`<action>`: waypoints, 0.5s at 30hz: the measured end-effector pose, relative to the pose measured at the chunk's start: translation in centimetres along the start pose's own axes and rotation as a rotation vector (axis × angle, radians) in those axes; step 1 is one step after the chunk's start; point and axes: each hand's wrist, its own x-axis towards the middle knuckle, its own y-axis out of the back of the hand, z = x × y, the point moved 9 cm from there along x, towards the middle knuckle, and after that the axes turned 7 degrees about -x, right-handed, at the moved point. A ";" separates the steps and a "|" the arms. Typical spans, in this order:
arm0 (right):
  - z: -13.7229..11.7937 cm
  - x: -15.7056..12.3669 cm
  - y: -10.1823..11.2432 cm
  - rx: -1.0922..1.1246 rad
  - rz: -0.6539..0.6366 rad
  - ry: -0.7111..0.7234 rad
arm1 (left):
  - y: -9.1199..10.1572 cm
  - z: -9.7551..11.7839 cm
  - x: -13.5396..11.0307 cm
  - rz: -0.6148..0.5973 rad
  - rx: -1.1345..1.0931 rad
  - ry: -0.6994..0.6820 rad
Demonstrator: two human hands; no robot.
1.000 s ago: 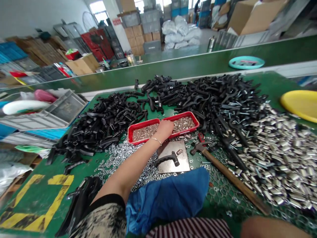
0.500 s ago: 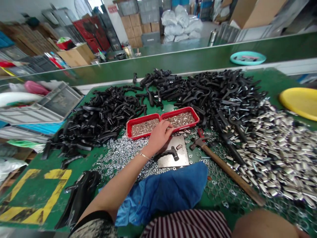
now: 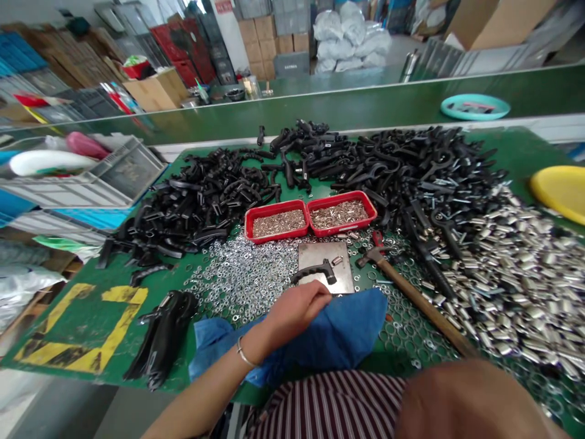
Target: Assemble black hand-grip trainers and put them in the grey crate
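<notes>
My left hand point(image 3: 299, 311) is over the blue cloth point(image 3: 351, 326), thumb and fingers pressed together; anything in the pinch is too small to make out. Just beyond it, a black handle point(image 3: 315, 272) with a crosspiece at one end lies on a flat metal plate point(image 3: 305, 251). Beside that crosspiece is a small silver metal sleeve point(image 3: 337, 260). Blurred and close to the camera at the lower right is part of my right hand or arm point(image 3: 461, 402); its fingers are hidden. Two red trays point(image 3: 276, 237) of tiny metal parts stand behind the plate.
A wooden-handled hammer point(image 3: 411, 296) lies right of the plate among metal rings. Black handles point(image 3: 201, 195) are heaped at the left and back. Silver sleeves point(image 3: 516, 274) cover the right side. Loose nuts point(image 3: 242, 274) spread left of the plate.
My left hand has drawn back from the red trays toward me and now hovers over the blue cloth, fingers still pinched. The right arm's blurred shape fills more of the lower right.
</notes>
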 end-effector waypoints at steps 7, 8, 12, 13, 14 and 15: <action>7.8 0.4 4.1 -0.451 0.396 -0.207 | -0.9 2.7 -1.4 -0.078 -0.020 -0.056; 8.4 0.3 3.8 -0.422 0.388 -0.216 | -1.0 2.6 -1.4 -0.080 -0.017 -0.057; 9.4 0.2 2.7 -0.394 0.390 -0.256 | -1.7 1.9 -1.4 -0.041 -0.012 -0.100; 9.5 0.2 2.4 -0.412 0.389 -0.259 | -1.7 1.8 -1.3 0.000 -0.013 -0.116; 9.7 0.3 2.2 -0.434 0.385 -0.258 | -1.8 1.7 -1.3 0.043 -0.018 -0.131; 9.8 0.4 2.1 -0.456 0.375 -0.255 | -1.8 1.5 -1.2 0.078 -0.023 -0.144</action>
